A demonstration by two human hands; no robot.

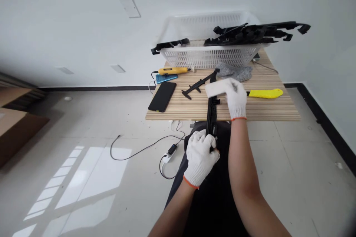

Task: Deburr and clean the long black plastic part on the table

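Left hand [200,155]: gloved in white, low in front of the table [267,111], fingers curled closely round the near end of a black strip [211,113].
Right hand [236,98]: gloved too, over the table's near half; from here I see it gripping one end of a flat white pad [214,89], fingers bent over it.
Pad: sticks out leftward from the right hand and crosses above the strip; I cannot tell whether the two touch.
Strip: runs from the person's lap [219,200] past the middle of the table's near edge, and on under the pad.
Yellow handle [265,93]: beside the right hand, pointing at the table's right edge; its dark end passes out of sight behind the hand.
Caliper [199,83]: aslant on the table, left of the pad.
Phone [162,97]: dark, flat, by the near left corner.
Left edge: a blue item [166,78], with a yellow tool [172,70] just beyond it.
Far edge: a white basket [205,56], black parts [244,35] poking over its rim; a gray cloth [233,72] bunched before it.
Floor: a power strip [169,155] and a long black cable [139,152], left of the lap.
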